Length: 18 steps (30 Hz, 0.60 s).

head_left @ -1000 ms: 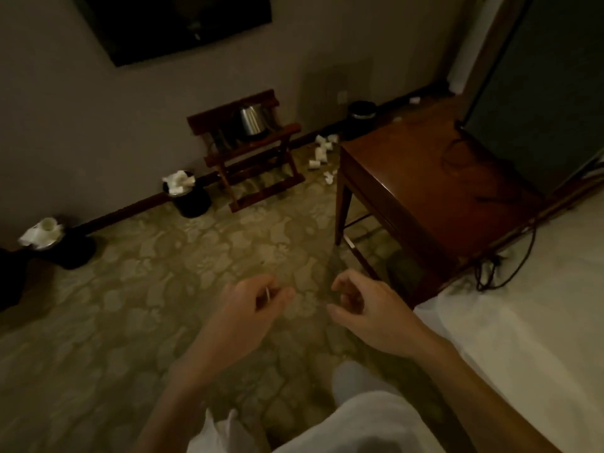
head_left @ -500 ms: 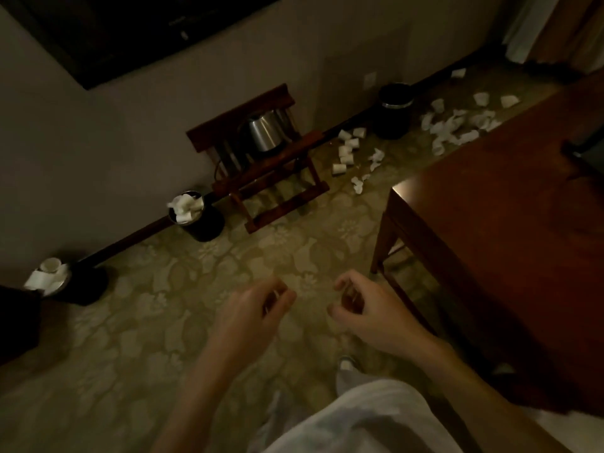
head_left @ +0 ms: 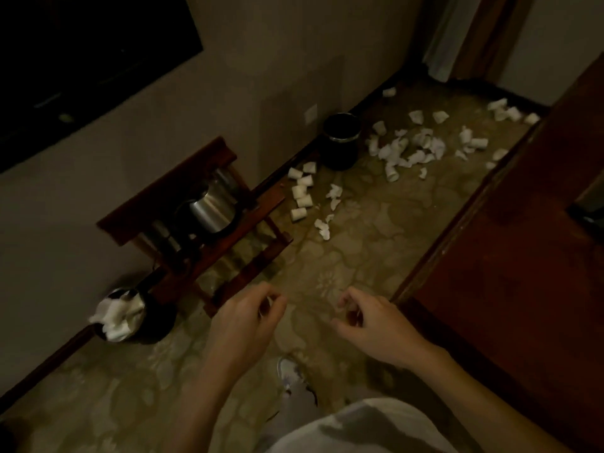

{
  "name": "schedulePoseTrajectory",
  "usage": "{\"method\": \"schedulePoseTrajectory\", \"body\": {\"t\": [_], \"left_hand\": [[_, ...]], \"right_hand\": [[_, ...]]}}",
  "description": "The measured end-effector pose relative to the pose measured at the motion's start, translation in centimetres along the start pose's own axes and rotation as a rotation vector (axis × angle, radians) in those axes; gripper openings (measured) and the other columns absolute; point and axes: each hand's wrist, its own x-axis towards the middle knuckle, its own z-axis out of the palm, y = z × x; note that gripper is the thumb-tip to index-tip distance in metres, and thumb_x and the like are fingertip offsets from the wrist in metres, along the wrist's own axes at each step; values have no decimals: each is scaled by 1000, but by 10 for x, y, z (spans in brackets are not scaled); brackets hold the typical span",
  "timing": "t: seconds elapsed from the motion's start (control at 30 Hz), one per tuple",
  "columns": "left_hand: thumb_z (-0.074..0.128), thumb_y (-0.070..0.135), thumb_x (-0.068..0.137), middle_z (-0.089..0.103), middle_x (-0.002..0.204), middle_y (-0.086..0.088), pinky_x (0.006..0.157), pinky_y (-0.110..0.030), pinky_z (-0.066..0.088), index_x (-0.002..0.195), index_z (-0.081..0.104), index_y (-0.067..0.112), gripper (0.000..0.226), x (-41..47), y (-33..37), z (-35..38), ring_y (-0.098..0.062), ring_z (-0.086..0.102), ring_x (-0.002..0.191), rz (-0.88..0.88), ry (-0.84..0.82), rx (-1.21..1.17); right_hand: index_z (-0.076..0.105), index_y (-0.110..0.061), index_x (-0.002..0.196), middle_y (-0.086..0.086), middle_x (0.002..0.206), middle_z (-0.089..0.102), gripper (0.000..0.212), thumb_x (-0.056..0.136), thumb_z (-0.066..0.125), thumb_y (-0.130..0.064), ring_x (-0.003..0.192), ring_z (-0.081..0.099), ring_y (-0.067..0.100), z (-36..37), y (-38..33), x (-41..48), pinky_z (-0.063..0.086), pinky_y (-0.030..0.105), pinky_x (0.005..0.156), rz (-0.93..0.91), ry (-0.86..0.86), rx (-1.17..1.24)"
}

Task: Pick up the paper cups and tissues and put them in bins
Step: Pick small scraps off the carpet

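Observation:
Several white paper cups [head_left: 301, 191] lie on the patterned carpet by the wall, with crumpled tissues [head_left: 334, 192] beside them. A bigger scatter of cups and tissues [head_left: 408, 148] spreads further right. Between the two groups stands a black bin [head_left: 341, 138], dark inside. A second black bin [head_left: 153, 322], low on the left, is heaped with white tissues [head_left: 119, 317]. My left hand [head_left: 248, 318] and my right hand [head_left: 369, 318] hover over bare carpet well short of the litter, fingers loosely curled and holding nothing.
A wooden rack [head_left: 261, 256] with a steel kettle [head_left: 212, 210] leans on the wall between the bins. A dark wooden table [head_left: 523, 240] fills the right side. A black screen [head_left: 81, 60] hangs upper left. My shoe [head_left: 289, 371] shows below the hands.
The view has moved forward and to the right, bringing the large scatter of cups and tissues into sight. The far-left bin has left the view. Both hands keep their pose.

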Motion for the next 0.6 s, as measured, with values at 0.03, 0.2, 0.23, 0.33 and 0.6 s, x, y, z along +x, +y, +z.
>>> {"method": "schedulePoseTrajectory", "body": {"t": [0.03, 0.2, 0.23, 0.33, 0.6], "left_hand": [[52, 39, 96, 57, 76, 15, 59, -21, 44, 92, 63, 28, 16, 28, -4, -3, -1, 54, 67, 40, -45, 39], [51, 37, 98, 59, 82, 12, 60, -16, 39, 95, 62, 26, 17, 156, 2, -11, -1, 55, 72, 182, -265, 96], [51, 39, 98, 60, 82, 12, 60, -18, 41, 94, 62, 26, 17, 180, 6, -9, -2, 56, 72, 208, -291, 119], [49, 43, 98, 61, 84, 12, 66, -27, 49, 96, 62, 27, 20, 251, 21, -1, -2, 57, 74, 244, -361, 145], [50, 40, 99, 61, 91, 12, 60, -18, 40, 101, 62, 28, 17, 382, 47, 25, -1, 56, 76, 155, -452, 169]], "right_hand": [[47, -43, 95, -13, 87, 58, 20, 85, 60, -53, 76, 57, 4, -6, -5, 19, 45, 20, 60, 21, 21, -4], [50, -36, 93, -7, 77, 62, 13, 88, 60, -42, 66, 57, 4, -41, -13, 88, 42, 21, 57, 119, 145, 82], [50, -36, 91, -6, 75, 61, 12, 88, 61, -41, 64, 55, 4, -48, -9, 100, 40, 18, 55, 133, 169, 92], [49, -37, 87, -7, 70, 59, 15, 88, 64, -40, 67, 56, -3, -75, -1, 142, 38, 13, 51, 188, 231, 139], [47, -34, 104, -12, 81, 56, 20, 90, 60, -40, 71, 55, 3, -156, 36, 267, 37, 20, 56, 248, 99, 194]]}}
